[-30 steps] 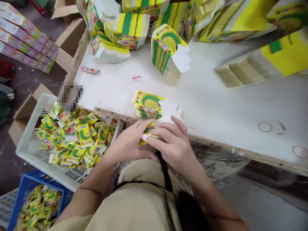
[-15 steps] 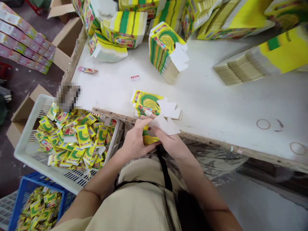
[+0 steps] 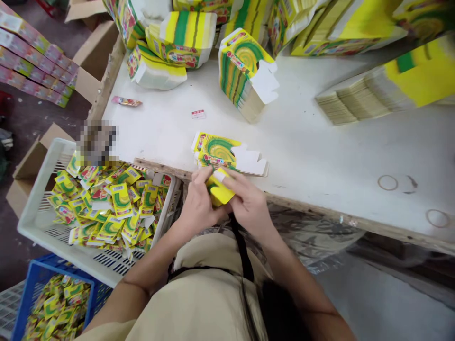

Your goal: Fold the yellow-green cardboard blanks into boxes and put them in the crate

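Person in a tan top is sitting or standing (can't tell) at a white table (image 3: 302,151), both hands working just off its front edge. L hand (image 3: 199,201) is gripping one side of a small yellow carton (image 3: 222,192), R hand (image 3: 250,199) pinching the other, so neither is letting go. Flat printed cartons (image 3: 218,150) are lying stacked on the table just beyond; a white crate (image 3: 76,260) w/ yellow packs (image 3: 121,201) is standing to the L. Step in hand is prob. folding or closing the carton's end; next move is prob. calling for steady L support while R fingers are tucking any loose flap, tho fingers are hiding most of it. Vs. half a sec ago: white flap by the R hand is no longer showing, a plain yellow panel is now facing up, and the stack is staying put.
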A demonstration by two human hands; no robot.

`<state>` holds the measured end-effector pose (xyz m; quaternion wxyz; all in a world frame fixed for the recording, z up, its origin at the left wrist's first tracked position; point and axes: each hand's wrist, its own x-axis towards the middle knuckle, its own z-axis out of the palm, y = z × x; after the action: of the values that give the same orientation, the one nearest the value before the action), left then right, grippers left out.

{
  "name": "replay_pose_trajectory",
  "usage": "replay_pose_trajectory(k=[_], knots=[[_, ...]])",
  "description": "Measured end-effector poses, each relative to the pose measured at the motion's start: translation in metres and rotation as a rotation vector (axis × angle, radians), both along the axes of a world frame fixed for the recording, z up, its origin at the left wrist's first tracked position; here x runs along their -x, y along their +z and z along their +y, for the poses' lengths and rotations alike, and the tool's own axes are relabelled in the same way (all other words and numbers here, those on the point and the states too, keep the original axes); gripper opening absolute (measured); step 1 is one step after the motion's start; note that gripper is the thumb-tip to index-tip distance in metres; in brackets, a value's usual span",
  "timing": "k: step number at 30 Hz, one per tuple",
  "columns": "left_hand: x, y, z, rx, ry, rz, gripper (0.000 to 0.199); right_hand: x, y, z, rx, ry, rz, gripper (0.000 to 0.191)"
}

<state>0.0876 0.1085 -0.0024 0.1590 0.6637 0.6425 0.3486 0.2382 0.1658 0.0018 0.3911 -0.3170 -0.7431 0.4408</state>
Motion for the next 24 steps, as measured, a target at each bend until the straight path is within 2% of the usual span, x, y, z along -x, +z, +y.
replay_pose_trajectory(k=[3, 6, 8, 11, 16, 19, 24], knots=[[0.004, 0.007, -0.004, 0.082, 0.077, 0.075, 0.069, -0.004, -0.004, 0.005, 0.017, -0.084, 0.011, 0.044], [0.013, 0.013, -0.006, 0.112, 0.037, 0.030, 0.057, -0.008, -0.004, 0.008, -0.064, 0.028, -0.104, 0.036], [0.019, 0.016, -0.005, 0.117, 0.021, -0.006, 0.056, -0.012, -0.002, 0.010, -0.116, 0.079, -0.157, 0.026], [0.027, 0.023, -0.002, 0.161, -0.053, -0.028, 0.055, -0.020, 0.002, 0.015, -0.152, 0.127, -0.196, 0.021], [0.033, 0.035, 0.007, 0.163, -0.117, -0.020, 0.060, -0.021, 0.005, 0.014, -0.177, 0.097, -0.287, 0.037], [0.035, 0.037, 0.009, 0.175, -0.136, 0.000, 0.058, -0.018, 0.002, 0.013, -0.192, 0.080, -0.258, 0.030], [0.042, 0.039, 0.011, 0.229, -0.226, -0.053, 0.058, -0.027, 0.001, 0.023, -0.160, 0.230, -0.210, 0.021]])
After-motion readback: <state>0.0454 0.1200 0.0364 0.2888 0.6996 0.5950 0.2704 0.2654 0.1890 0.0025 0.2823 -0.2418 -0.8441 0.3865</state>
